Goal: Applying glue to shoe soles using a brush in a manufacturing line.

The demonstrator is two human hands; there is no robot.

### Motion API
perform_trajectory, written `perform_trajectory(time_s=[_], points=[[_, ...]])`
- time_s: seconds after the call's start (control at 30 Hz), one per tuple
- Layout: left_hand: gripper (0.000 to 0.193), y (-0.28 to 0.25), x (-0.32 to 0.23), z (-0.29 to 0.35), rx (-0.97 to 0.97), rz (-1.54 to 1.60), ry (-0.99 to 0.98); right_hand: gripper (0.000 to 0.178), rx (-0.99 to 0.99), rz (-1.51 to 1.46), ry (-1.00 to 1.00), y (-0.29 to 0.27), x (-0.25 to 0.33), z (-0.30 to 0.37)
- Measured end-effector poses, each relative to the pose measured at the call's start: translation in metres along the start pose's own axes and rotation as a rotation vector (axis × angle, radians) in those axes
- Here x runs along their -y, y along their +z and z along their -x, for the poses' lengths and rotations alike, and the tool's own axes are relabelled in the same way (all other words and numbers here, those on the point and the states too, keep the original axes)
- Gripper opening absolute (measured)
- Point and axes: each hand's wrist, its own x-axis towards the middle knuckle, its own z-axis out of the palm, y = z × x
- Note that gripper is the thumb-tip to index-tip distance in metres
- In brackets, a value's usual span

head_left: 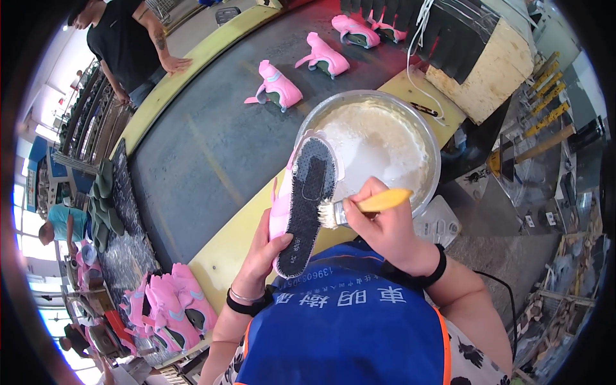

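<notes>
while the left hand [260, 250] clamps the near end of the pink shoe [312, 192], sole-up by the basin's [436, 154] left rim, the right hand [388, 224] grips the brush [384, 201], bristles at the sole's right edge. shoe probably light, soft-sided; best held low, off the bristles. basin crowds right; more room left, over the dark surface [179, 176].

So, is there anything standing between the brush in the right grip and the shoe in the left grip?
Nothing visible stands in the way: the right grip holds the brush, and its bristles appear to touch the edge of the dark sole of the pink shoe in the left grip. The basin lies behind them, not between.
</notes>
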Motion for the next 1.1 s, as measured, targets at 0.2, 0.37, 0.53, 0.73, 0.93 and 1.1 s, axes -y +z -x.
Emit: perform_trajectory(time_s=[0.2,0.37,0.53,0.73,0.93,1.1], points=[[0.089,-0.006,-0.010,0.006,0.094,-0.142,0.031,0.019,-0.039,0.071,0.063,-0.018,-0.023,-0.048],[0.090,-0.008,-0.017,0.013,0.141,-0.100,-0.020,0.013,-0.138,0.138,-0.146,-0.029,-0.035,-0.071],[0.088,-0.007,-0.015,0.014,0.082,0.018,-0.013,0.016,-0.021,0.094,-0.155,-0.016,-0.025,-0.038],[0.077,-0.016,-0.005,0.003,-0.002,0.098,0.029,0.014,0.111,0.025,0.062,-0.016,-0.019,-0.010],[0.056,-0.077,-0.009,-0.052,-0.282,0.442,-0.093,0.009,-0.067,-0.154,0.254,-0.046,-0.036,-0.019],[0.047,-0.141,-0.020,-0.152,-0.571,0.308,-0.179,0.010,-0.252,-0.273,0.385,-0.075,-0.050,-0.021]])
